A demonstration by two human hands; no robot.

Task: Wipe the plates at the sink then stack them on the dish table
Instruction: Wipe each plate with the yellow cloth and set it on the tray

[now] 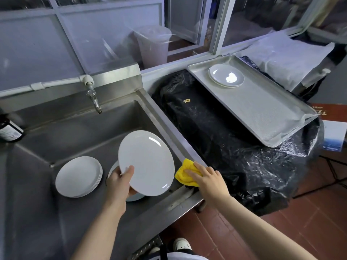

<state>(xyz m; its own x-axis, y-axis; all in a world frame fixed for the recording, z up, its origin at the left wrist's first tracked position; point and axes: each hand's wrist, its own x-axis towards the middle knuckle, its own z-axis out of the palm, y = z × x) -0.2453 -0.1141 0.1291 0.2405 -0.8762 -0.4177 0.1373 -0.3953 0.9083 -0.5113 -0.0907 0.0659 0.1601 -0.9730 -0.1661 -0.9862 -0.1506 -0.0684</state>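
The left hand's (120, 182) fingers are hidden behind the held plate (146, 163), only the thumb showing; a second plate (134, 197) beneath is mostly covered; the dark bottle (9, 129) is cut by the left edge; black plastic sheeting (216, 139) conceals whatever lies under it; the white shoe (181, 244) is partly hidden.

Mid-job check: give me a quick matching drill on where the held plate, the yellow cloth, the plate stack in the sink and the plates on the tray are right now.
Things:
1. Held plate
2. Yellow cloth
3. Plate stack
4. Tray plates

Places:
A. on the sink's right rim, under the right hand
B. flat on the sink floor, left side
C. far end of the metal tray
D. tilted above the sink, gripped by the left hand

Pairs: 1-D, 2-A, 3-B, 4-C
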